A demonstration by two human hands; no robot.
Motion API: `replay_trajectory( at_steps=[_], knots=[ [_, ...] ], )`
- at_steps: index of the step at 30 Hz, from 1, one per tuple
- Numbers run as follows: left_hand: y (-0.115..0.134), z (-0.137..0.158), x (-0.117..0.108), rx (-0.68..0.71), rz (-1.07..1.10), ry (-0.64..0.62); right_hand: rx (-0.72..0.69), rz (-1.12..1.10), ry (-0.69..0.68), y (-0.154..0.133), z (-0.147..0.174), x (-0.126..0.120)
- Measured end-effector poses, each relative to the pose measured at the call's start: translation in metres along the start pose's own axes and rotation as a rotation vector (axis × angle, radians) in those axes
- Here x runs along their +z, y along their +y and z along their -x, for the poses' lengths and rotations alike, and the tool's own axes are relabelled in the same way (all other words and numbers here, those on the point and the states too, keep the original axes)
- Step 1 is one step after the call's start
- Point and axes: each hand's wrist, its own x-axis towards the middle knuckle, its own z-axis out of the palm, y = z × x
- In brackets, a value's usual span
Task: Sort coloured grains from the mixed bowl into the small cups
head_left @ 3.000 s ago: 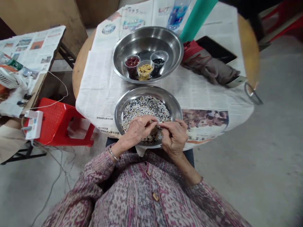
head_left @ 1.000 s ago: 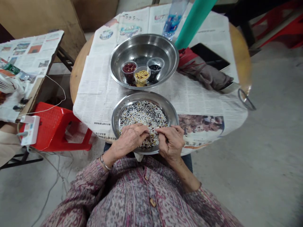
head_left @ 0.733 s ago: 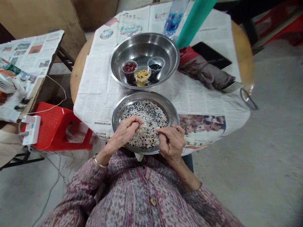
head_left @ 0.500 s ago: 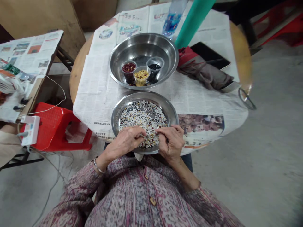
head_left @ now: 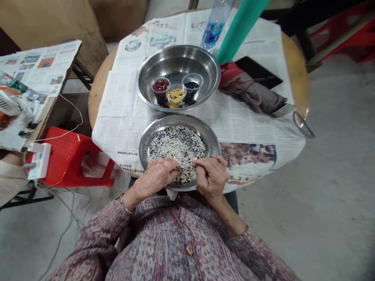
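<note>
Fingers narrow on my left hand point(head_left: 159, 173) and right hand point(head_left: 211, 177), holding what I cannot tell | mixed white, yellow and dark-red grains point(head_left: 172, 145) beneath, in a shallow round steel dish point(head_left: 213, 145) | newspaper-covered round wooden table point(head_left: 101, 84), grey floor point(head_left: 336, 175) around | Chinese characters point(head_left: 130, 168) too small to read; clear plastic bottle point(head_left: 220, 12), blue label point(head_left: 212, 33) illegible

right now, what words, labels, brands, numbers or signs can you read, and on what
No text reads clearly enough to quote.
Newspaper on round table: Chinese headlines, too blurred.
Blue bottle label: blurred.
Green bottle label: blurred.
Side-table newspaper: too small.
Power strip: label too small.
</note>
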Motion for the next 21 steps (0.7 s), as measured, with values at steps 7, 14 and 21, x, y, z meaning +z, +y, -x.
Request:
replay_trajectory(
  at_steps=[7, 14, 21],
  knots=[
    [-0.0006, 0.0013, 0.0048, 0.000, 0.037, 0.079, -0.013, 0.001, -0.002, 0.0017, 0.0013, 0.0008],
    [0.0009, 0.0053, 0.0060, -0.008, 0.157, 0.272, -0.031, -0.017, 0.012, 0.0029, 0.0016, 0.0026],
    [0.0013, 0.0084, 0.0096, -0.039, 0.342, 0.329, -0.047, -0.004, 0.018, 0.0053, 0.0033, 0.0057]
  ],
)
